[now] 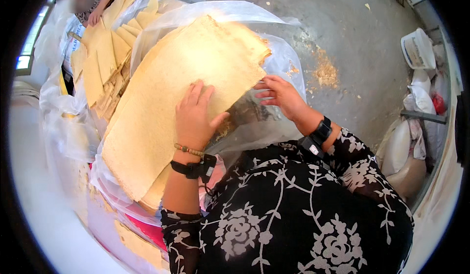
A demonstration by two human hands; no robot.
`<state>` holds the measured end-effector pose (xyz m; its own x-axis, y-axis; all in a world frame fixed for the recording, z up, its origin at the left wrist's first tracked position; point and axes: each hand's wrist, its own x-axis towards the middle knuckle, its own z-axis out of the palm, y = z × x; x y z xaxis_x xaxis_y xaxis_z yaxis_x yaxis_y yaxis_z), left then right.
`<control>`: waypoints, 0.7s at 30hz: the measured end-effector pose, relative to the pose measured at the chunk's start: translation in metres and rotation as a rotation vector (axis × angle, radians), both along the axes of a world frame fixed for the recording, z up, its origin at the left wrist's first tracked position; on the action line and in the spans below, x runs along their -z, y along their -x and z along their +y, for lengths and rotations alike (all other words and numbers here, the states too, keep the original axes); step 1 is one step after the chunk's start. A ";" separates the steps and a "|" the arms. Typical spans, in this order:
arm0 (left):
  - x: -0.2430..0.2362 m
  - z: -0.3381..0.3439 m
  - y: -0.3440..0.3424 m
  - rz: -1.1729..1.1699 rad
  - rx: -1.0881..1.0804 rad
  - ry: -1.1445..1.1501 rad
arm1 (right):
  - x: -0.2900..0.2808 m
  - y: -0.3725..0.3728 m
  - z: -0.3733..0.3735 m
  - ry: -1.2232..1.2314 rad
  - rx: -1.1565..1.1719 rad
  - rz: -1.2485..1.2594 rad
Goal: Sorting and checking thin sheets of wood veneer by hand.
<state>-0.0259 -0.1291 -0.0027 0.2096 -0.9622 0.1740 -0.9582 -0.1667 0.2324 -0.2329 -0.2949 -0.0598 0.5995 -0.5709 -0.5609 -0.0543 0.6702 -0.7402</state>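
A large stack of thin, pale yellow sheets (pixel 147 112) with ragged edges lies in front of me on clear plastic. Flat on the top sheet rests my left hand (pixel 193 119), its fingers and thumb spread. My right hand (pixel 286 97) is at the right edge of the stack, fingers loosely stretched and apart, the fingertips at or just touching the sheet's rim. Whether they have hold of a sheet's edge is hard to see. Each wrist wears a black strap with a small device.
More broken yellow pieces (pixel 105 58) are heaped at the far left, where another person's hand (pixel 95 17) reaches in. Clear plastic sheeting (pixel 289 58) surrounds the stack. Crumbs (pixel 324 71) lie on the grey floor. A white bucket (pixel 417 48) and sacks (pixel 399 146) stand on the right.
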 end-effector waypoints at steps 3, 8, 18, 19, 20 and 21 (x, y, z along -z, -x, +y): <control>-0.004 -0.002 0.001 -0.004 -0.021 -0.037 | -0.007 -0.011 0.003 0.041 -0.084 -0.196; -0.007 -0.007 0.014 -0.031 -0.085 -0.012 | -0.008 -0.021 -0.001 0.212 -0.199 -0.309; -0.009 -0.014 0.007 -0.038 -0.059 -0.035 | -0.006 -0.033 -0.001 0.101 -0.133 -0.386; -0.009 -0.014 0.009 -0.030 -0.061 -0.029 | -0.006 -0.036 0.000 0.025 -0.065 -0.380; -0.012 -0.017 0.012 -0.021 -0.060 -0.022 | -0.004 -0.039 -0.001 0.025 -0.066 -0.382; -0.015 -0.021 0.017 -0.023 -0.061 -0.022 | -0.002 -0.042 -0.002 0.077 -0.086 -0.311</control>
